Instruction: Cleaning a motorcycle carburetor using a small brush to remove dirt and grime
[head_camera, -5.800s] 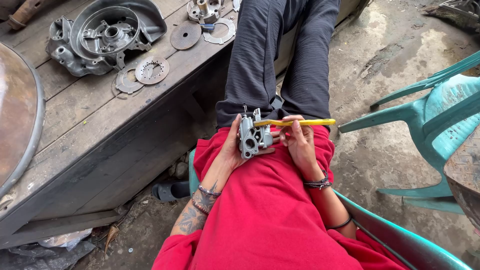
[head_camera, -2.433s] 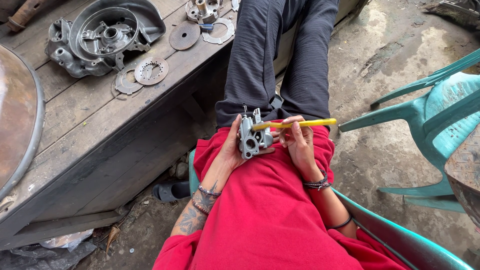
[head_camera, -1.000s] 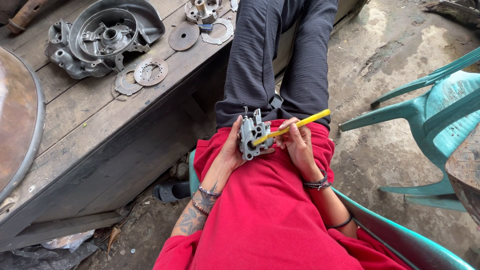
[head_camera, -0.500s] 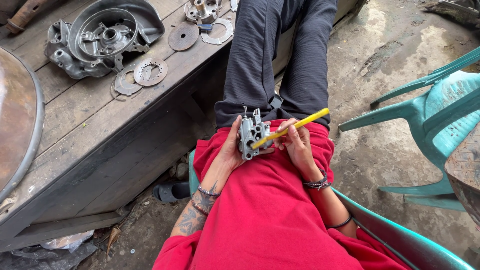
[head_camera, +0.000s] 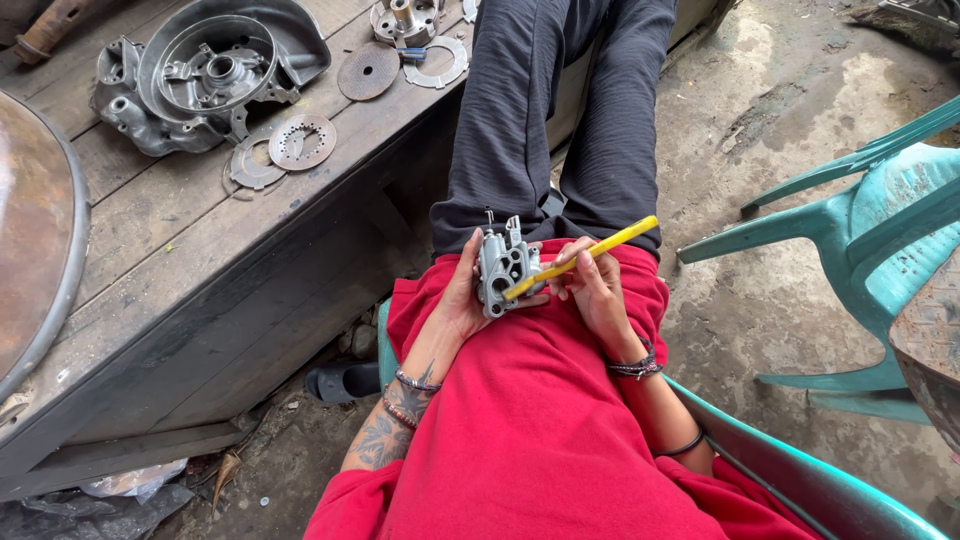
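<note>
A small grey metal engine part, like a carburettor body (head_camera: 503, 268), rests on my red-shirted lap. My left hand (head_camera: 462, 290) grips it from the left side. My right hand (head_camera: 590, 285) holds a yellow-handled screwdriver (head_camera: 590, 252), its handle tilted up to the right and its tip against the part's face. My legs in dark trousers (head_camera: 545, 110) stretch up onto the wooden bench.
A wooden bench (head_camera: 200, 250) at left carries a grey engine casing (head_camera: 205, 75), round metal discs (head_camera: 300, 140), a gear piece (head_camera: 405, 18) and a large rusty round pan (head_camera: 35, 230). A teal plastic chair (head_camera: 870, 210) stands at right. A dark sandal (head_camera: 345, 380) lies on the dirt floor.
The screwdriver handle has tilted from nearly level to pointing up and right. The metal part has turned slightly in my left hand. Bench and chair are unmoved.
</note>
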